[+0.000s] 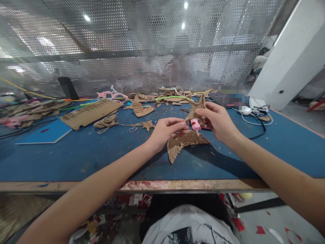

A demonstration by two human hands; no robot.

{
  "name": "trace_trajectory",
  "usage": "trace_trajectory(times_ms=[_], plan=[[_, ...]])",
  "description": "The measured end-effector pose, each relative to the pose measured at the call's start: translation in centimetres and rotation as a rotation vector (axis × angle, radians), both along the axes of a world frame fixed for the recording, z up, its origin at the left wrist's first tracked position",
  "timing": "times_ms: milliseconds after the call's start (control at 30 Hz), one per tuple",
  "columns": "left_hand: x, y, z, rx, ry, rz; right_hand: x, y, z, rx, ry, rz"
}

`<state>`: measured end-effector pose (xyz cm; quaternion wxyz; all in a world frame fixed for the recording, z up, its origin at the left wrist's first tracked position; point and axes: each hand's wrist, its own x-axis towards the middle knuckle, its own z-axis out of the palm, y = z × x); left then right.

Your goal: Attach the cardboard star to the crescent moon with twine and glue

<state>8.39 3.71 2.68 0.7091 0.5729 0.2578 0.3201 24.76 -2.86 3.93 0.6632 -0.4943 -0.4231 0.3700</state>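
My right hand (217, 120) pinches a brown star wrapped in twine (197, 107), holding it raised over the table. My left hand (169, 130) is closed, thumb and fingertips at the star's lower left point. Just below the star, between my hands, shows a small pink glue gun (195, 124) with a pale stick jutting from its end. Whether it rests on the table or touches a hand, I cannot tell. A crescent covered in rows of twine (186, 140) lies on the blue table beneath my hands.
Left of my hands lie a small twine star (148, 126), a twine bundle (105, 123), a cardboard sheet (91, 113) and a blue board (44, 133). Cardboard scraps (142, 109) lie farther back. A white charger with cables (245, 110) sits at right. Perforated metal (152, 44) stands behind.
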Motion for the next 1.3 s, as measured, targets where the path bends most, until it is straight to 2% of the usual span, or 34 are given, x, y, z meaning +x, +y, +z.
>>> trace_trajectory(times_ms=[167,267,367,467,733,900,1033,1200,1300], plan=[[0.5,-1.1,-0.1,-0.165,-0.144,0.081,-1.5,-0.3,0.2,0.104,0.256,0.107],[0.7,-1.4,-0.2,-0.174,-0.186,0.095,-2.6,-0.3,-0.5,0.166,0.143,0.128],[0.8,-1.6,-0.3,-0.154,-0.154,0.088,-2.9,0.0,-1.5,0.115,0.026,0.041],[0.9,-1.7,-0.5,-0.077,-0.108,0.062,-2.6,0.3,-2.1,0.082,-0.006,-0.034],[-0.1,-0.9,-1.0,0.434,0.153,0.087,-1.2,0.3,-1.5,0.071,-0.017,-0.074],[-1.3,0.0,0.1,1.043,0.343,0.225,-0.3,0.0,-0.6,0.017,-0.008,0.004],[-2.0,0.4,0.9,1.424,0.375,0.221,0.2,0.0,-0.1,0.019,-0.008,0.068],[-2.1,1.0,0.8,1.602,0.349,0.249,0.6,-0.2,0.5,-0.032,-0.115,0.170],[-2.1,1.2,0.9,1.607,0.303,0.313,1.0,-0.4,0.8,-0.080,-0.214,0.239]])
